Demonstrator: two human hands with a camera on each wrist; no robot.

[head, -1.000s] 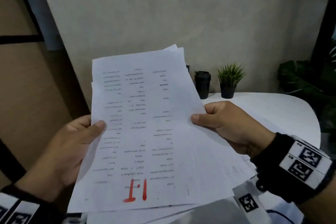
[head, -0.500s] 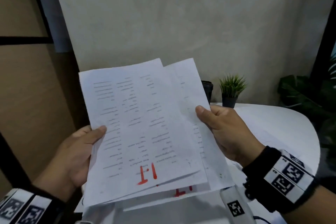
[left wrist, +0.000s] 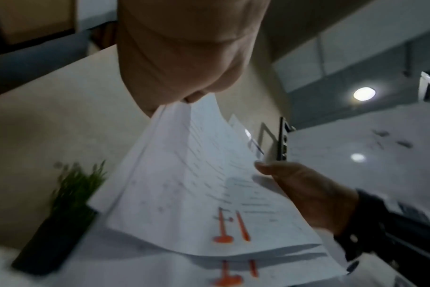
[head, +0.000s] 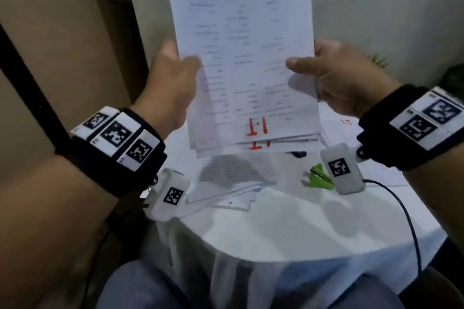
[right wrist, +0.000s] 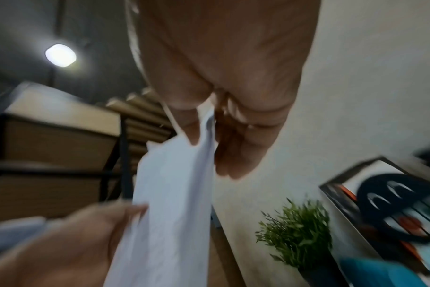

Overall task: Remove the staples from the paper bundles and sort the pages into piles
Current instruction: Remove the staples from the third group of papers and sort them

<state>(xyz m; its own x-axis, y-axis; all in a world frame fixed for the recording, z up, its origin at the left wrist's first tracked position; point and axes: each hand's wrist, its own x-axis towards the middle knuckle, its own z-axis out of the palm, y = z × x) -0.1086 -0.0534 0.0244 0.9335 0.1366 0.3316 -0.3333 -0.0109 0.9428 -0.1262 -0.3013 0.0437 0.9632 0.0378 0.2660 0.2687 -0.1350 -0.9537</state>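
Observation:
A bundle of printed white pages (head: 246,57) with a red mark near its lower edge stands upright in front of me above the table. My left hand (head: 173,78) pinches its left edge, thumb on the front sheet. My right hand (head: 334,75) grips the right edge the same way. The left wrist view shows the pages (left wrist: 209,184) fanned apart at the bottom, with the right hand (left wrist: 304,192) at their far side. In the right wrist view the sheets (right wrist: 174,194) are edge-on between thumb and fingers. A green staple remover (head: 317,177) lies on the table below my right wrist.
Loose pages (head: 226,183) lie on the round white table (head: 288,228) under the bundle, and another pile (head: 344,128) with a red mark sits to the right. A small potted plant (right wrist: 300,233) stands by the wall. A black cable (head: 401,208) runs across the table's right side.
The fanned pages have been squared together and raised upright between both hands. The view has tipped down, so the table and staple remover now show.

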